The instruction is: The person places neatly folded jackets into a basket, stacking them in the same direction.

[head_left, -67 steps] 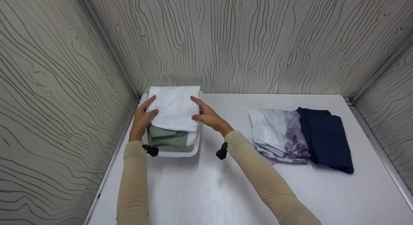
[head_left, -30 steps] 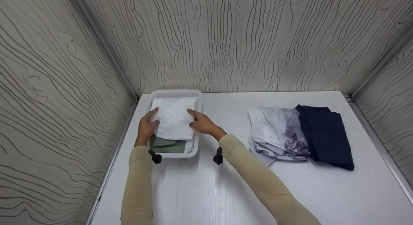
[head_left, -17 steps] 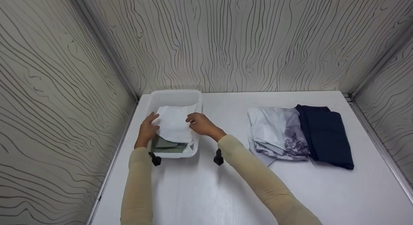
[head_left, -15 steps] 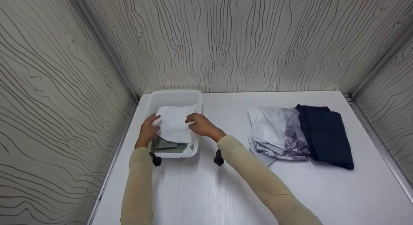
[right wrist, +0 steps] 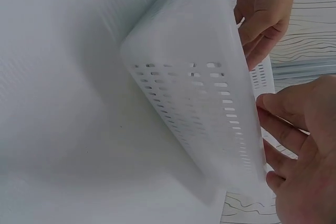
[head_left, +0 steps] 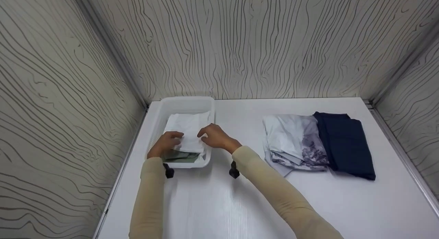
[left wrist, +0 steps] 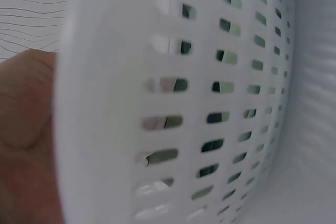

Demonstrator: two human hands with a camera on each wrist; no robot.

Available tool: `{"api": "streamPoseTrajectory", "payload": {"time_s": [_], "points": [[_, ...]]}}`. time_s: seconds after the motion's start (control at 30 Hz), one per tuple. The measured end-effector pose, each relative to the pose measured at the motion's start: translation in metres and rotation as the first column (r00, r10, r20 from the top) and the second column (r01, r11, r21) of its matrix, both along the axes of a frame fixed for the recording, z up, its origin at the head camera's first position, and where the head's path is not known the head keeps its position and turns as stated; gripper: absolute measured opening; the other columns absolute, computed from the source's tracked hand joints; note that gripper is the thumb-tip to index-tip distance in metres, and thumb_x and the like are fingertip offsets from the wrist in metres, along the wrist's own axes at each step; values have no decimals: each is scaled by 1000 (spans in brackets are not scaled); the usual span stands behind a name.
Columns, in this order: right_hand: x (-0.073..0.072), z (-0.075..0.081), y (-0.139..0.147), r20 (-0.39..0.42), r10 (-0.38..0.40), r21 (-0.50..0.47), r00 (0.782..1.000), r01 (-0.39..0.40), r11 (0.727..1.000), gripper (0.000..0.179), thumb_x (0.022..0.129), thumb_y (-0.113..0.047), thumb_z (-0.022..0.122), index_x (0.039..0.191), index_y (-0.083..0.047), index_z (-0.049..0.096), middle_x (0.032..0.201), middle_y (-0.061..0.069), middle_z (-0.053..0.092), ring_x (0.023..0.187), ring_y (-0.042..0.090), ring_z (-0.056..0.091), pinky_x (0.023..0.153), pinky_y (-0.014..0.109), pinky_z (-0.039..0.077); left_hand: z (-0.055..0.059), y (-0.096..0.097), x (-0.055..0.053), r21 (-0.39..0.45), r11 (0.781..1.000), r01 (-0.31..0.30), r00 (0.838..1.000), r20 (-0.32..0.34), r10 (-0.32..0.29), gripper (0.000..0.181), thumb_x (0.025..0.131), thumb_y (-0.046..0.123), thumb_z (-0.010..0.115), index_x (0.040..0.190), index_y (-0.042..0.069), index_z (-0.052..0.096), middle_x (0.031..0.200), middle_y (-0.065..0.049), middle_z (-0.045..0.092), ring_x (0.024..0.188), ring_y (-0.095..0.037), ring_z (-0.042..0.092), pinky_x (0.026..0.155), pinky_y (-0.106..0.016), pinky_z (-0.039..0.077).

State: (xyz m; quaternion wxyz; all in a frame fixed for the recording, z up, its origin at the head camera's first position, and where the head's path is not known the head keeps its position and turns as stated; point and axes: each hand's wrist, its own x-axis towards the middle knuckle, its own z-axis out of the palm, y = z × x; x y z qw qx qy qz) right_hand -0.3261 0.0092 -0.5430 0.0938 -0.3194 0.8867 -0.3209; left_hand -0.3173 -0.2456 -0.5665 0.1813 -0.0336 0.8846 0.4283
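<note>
A white plastic basket (head_left: 187,101) with slotted sides stands at the back left of the table. Inside it a folded white garment (head_left: 188,124) lies over a folded green garment (head_left: 180,156). My left hand (head_left: 166,143) reaches over the left rim, its fingertips at the white garment's left part. My right hand (head_left: 216,136) reaches over the right rim with loosely bent fingers at the garment's right edge. Both hands, the left (right wrist: 265,14) and the right (right wrist: 302,150), show past the rim in the right wrist view. Basket wall (left wrist: 115,98) fills most of the left wrist view.
On the right of the white table (head_left: 212,204) lie a folded white and purple-grey patterned garment (head_left: 291,136) and a folded navy garment (head_left: 346,146), edges overlapping. Wood-patterned panels (head_left: 240,43) enclose the back and sides.
The white garment has been lowered into the basket onto the green one, and my hands have loosened from it. My left hand has since moved right and nearer over the garment.
</note>
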Motion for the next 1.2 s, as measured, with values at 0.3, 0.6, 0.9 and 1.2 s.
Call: {"api": "streamPoseTrajectory", "payload": {"time_s": [0.3,0.6,0.9,1.2], "points": [[-6,5,23,108,-64,-141,992,79,987,29,105,-4,57,128,1,75,135,16,73,138,33,62,120,50,45,2,12,0,-12,1000,24,998,-52,-25,44,108,10,52,150,1,59,152,-21,60,144,-41,53,119,-56,44],[-7,9,65,90,-89,-252,992,109,962,28,106,-4,56,127,1,74,131,16,74,127,32,68,110,46,55,8,31,0,54,998,43,992,-117,-36,39,108,13,57,146,2,63,139,-18,69,133,-36,62,110,-50,51],[-5,10,122,60,-182,-290,982,191,938,24,107,-5,58,124,0,76,127,17,75,120,34,71,105,49,56,21,64,5,141,986,94,956,-289,-50,32,108,7,57,137,-1,68,121,-18,75,111,-31,75,92,-39,60],[3,6,179,53,-255,-325,966,258,910,24,108,-8,61,126,-2,75,127,18,75,120,36,71,103,52,57,32,99,14,242,958,151,917,-396,-45,28,109,8,57,132,4,71,114,-16,78,102,-30,77,85,-38,62]]}}
